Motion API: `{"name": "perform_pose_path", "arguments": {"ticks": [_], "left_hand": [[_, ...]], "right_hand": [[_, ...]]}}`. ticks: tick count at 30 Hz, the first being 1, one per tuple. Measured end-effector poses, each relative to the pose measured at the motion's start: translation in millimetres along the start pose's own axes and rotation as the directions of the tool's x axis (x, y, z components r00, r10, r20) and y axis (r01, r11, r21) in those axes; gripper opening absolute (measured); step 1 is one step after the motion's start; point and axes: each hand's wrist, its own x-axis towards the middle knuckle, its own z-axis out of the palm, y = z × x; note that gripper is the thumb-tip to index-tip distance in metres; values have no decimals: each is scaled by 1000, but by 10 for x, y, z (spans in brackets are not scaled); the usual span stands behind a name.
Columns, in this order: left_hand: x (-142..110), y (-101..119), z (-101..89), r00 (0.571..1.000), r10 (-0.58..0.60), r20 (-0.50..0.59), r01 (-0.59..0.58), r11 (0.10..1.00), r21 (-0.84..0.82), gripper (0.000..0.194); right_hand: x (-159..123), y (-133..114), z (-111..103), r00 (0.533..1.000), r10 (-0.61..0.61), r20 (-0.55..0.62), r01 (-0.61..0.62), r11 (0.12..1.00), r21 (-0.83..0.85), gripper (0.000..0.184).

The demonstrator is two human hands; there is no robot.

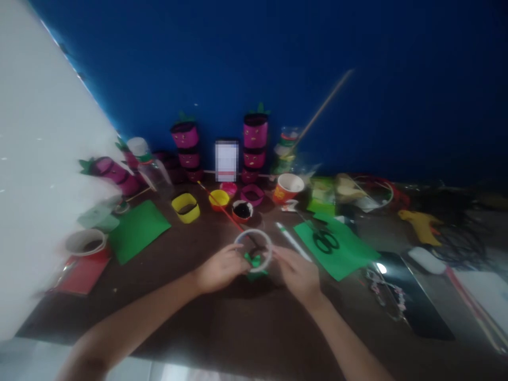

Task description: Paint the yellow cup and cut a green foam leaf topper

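A round white ring (271, 253), perhaps the rim of a cup, is held upright between my two hands above the front middle of the table. My left hand (222, 267) grips its left side with curled fingers. On the other side, my right hand (299, 272) pinches near the ring's right edge; whether it also holds something thin is blurred. Small green pieces (254, 260) show inside and just below the ring. Beyond it, a thin red stick (226, 211) leans across a yellow-and-orange cup (219, 199), beside a small pot of dark paint (242, 210).
Green sheets (138, 233) lie left and right, with black scissors (326, 241) on the right one. A yellow glue gun (423, 225), a dark phone-like slab (420, 301) and a paper cup (289, 188) stand around. Purple stacked figures (255, 143) line the blue wall.
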Motion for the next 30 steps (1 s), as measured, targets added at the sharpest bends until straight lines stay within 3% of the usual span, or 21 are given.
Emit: {"name": "perform_pose_path", "arguments": {"ticks": [5, 8, 12, 17, 19, 22, 24, 27, 30], "left_hand": [[11, 16, -5, 1000, 4, 11, -3, 999, -48, 22], [22, 22, -2, 1000, -2, -11, 2, 998, -64, 18], [10, 14, 13, 999, -38, -28, 36, 998, -55, 14], [-12, 18, -10, 999, 41, -33, -37, 995, 97, 18], [-8, 52, -33, 992, 118, -44, -106, 971, 213, 22], [-7, 111, -56, 981, 179, -69, -144, 926, 350, 31], [-12, 122, -60, 975, 128, -182, -47, 918, 394, 40], [-12, 81, -62, 926, -33, -376, 165, 931, 326, 59], [3, 17, -62, 914, -130, -384, 221, 954, 203, 55]], "right_hand": [[-79, 69, -45, 965, -245, 96, 261, 932, -252, 27], [-106, 78, -16, 955, -292, 52, 293, 896, -333, 25], [-60, 0, 17, 992, -100, -82, 77, 965, -252, 24], [3, -227, 24, 991, 98, -92, -85, 987, 133, 20], [4, -301, 55, 961, 272, -51, -242, 916, 319, 24], [15, -322, 119, 854, 520, 1, -460, 753, 471, 35], [38, -278, 153, 783, 622, 11, -527, 653, 544, 35], [76, -198, 174, 698, 706, 115, -572, 454, 683, 30], [89, -176, 166, 641, 702, 311, -643, 269, 717, 23]]}}
